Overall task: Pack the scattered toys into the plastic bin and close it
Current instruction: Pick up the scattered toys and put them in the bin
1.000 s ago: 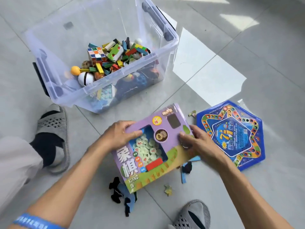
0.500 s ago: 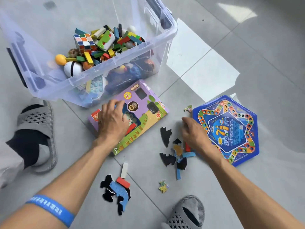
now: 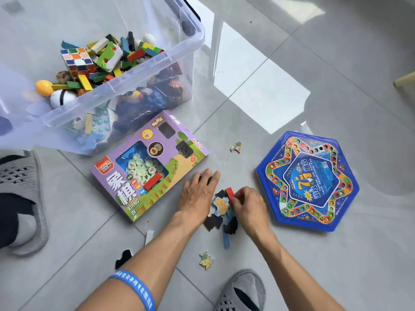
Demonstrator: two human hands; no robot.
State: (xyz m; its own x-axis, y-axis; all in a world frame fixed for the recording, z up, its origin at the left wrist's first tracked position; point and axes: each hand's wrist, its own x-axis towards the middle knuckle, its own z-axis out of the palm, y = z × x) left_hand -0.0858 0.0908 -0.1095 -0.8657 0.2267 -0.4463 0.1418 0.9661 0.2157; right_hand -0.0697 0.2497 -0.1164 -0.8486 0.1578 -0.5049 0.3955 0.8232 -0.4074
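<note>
We look first at the small pile of puzzle pieces (image 3: 221,212) on the floor tiles, between the purple chess box (image 3: 148,164) on the left and the blue hexagonal game board (image 3: 308,180) on the right. Our right hand (image 3: 249,207) pinches a red block (image 3: 230,192) at the pile's top, probably to collect it with the pieces. Our left hand (image 3: 198,194) lies flat with straight fingers beside the pile, holding nothing, we think to gather the pieces together. The plastic bin (image 3: 125,75) stands far left, open and already half full of toys. Two loose pieces (image 3: 206,259) wait nearer to us.
</note>
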